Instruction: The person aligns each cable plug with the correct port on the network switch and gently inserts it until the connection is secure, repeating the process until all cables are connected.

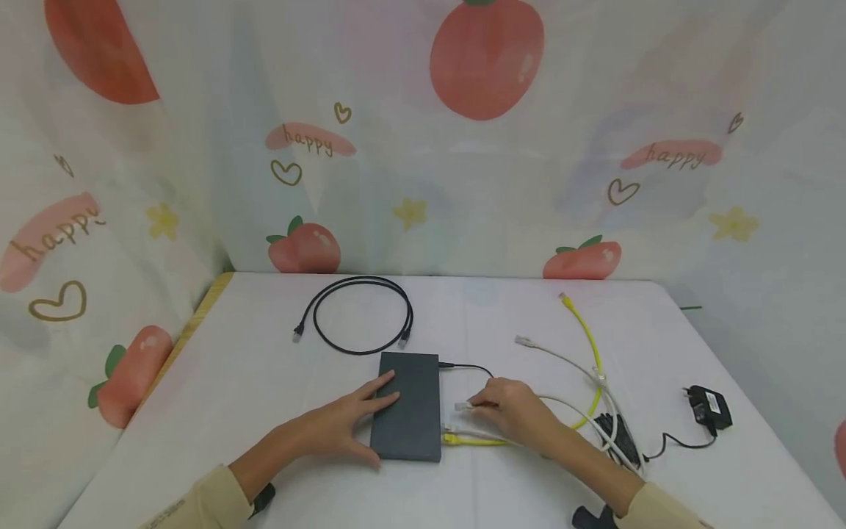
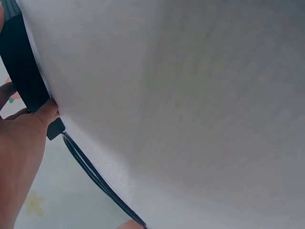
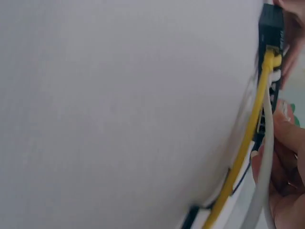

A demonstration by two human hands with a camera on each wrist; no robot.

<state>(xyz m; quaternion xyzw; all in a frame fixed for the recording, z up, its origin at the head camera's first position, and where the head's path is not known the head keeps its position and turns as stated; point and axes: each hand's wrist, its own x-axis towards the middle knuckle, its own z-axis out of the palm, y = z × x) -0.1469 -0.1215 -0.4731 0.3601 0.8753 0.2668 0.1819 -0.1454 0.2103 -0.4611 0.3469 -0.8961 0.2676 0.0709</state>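
A flat black network switch (image 1: pixel 406 411) lies on the white table. My left hand (image 1: pixel 337 426) rests on it from the left, fingertips spread on its top and thumb along the near left edge. To its right, my right hand (image 1: pixel 518 413) pinches the clear plug (image 1: pixel 462 406) of a white network cable, a little apart from the switch's right side. A yellow cable (image 1: pixel 479 441) and another white cable (image 1: pixel 472 431) run into that side at the near end, and a thin black power lead (image 1: pixel 465 365) enters at the far end. The ports (image 3: pixel 271 98) show partly in the right wrist view.
Behind the switch lies a coiled black network cable (image 1: pixel 410 316). Loose white and yellow cables (image 1: pixel 598 373) tangle on the right, by a bundled black cord (image 1: pixel 617 438). A black power adapter (image 1: pixel 709 408) lies farther right. A patterned curtain (image 1: pixel 489 184) hangs behind the table.
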